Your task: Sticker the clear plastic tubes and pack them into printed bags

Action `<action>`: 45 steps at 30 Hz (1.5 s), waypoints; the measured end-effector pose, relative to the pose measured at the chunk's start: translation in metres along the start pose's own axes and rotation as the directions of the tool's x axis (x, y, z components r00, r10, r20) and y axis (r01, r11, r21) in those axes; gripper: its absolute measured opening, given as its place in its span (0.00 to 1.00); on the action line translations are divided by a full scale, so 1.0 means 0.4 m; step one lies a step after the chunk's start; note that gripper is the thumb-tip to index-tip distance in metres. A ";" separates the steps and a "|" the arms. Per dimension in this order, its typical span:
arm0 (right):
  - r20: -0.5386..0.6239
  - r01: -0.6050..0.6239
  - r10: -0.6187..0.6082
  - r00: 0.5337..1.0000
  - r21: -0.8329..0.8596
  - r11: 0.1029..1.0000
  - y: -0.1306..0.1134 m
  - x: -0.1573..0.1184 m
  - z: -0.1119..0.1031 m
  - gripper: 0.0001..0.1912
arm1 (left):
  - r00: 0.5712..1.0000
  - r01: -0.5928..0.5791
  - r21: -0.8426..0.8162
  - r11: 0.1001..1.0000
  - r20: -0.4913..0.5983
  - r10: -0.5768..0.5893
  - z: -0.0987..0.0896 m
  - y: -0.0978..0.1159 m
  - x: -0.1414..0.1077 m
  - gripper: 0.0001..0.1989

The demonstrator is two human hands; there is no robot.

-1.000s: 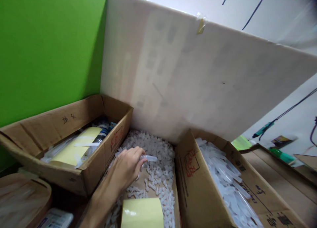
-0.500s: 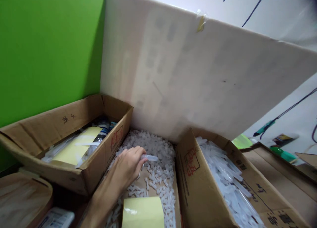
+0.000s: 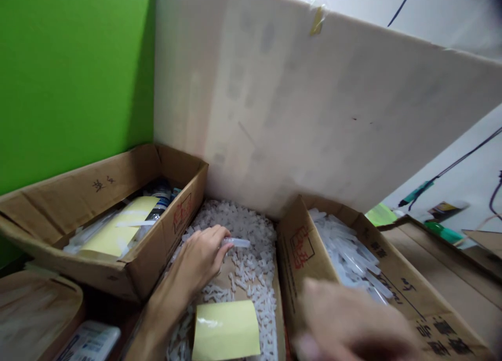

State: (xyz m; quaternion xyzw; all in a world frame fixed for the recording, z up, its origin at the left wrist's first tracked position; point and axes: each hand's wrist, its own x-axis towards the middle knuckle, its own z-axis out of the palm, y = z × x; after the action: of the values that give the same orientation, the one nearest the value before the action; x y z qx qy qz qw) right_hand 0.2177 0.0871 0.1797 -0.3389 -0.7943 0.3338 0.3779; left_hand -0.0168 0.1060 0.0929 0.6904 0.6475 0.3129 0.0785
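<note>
My left hand [image 3: 196, 259] is closed, thumb and fingers pinching a translucent plastic tube [image 3: 240, 243] that points to the right. Beneath it spreads a layer of small white plastic pieces [image 3: 245, 220] in a low cardboard tray. In front of the tube lies a yellow sheet [image 3: 226, 329] on those pieces. My right hand [image 3: 353, 319], smeared by motion, is over the near side of the right cardboard box [image 3: 288, 261], where long translucent tubes [image 3: 351, 254] are piled. Whether its fingers hold anything is unclear.
At the left a cardboard box [image 3: 113, 272] holds another yellow sheet, clear strips and bottles. A rounded container [image 3: 39, 319] and a white labelled object [image 3: 92, 342] are nearer. A large white panel [image 3: 306, 120] rises behind, meeting a green wall [image 3: 70, 73].
My right hand has come into view at the lower right, in front of the tube box. My left hand keeps its pinch on the tube. The view has shifted slightly.
</note>
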 end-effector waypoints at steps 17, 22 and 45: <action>-0.262 -0.275 0.362 0.894 0.315 0.908 0.173 0.111 0.139 0.15 | 0.948 0.088 -0.198 0.976 0.318 -0.020 0.035 0.048 -0.018 0.07; -0.276 -0.295 0.353 0.894 0.229 0.928 0.183 0.104 0.119 0.11 | 0.832 0.126 0.098 0.987 0.532 -0.160 0.088 0.018 -0.054 0.14; 0.006 -0.200 0.200 0.980 0.095 0.975 0.161 0.100 0.105 0.07 | 0.998 0.042 -0.199 0.979 -0.030 -0.049 -0.022 0.075 0.003 0.07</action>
State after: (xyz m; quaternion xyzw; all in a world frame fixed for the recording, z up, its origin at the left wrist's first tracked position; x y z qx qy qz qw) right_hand 0.1820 0.1423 0.1233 -0.3993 -0.7387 0.4069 0.3596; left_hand 0.0038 0.1000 0.1156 0.6588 0.6298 0.3859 0.1428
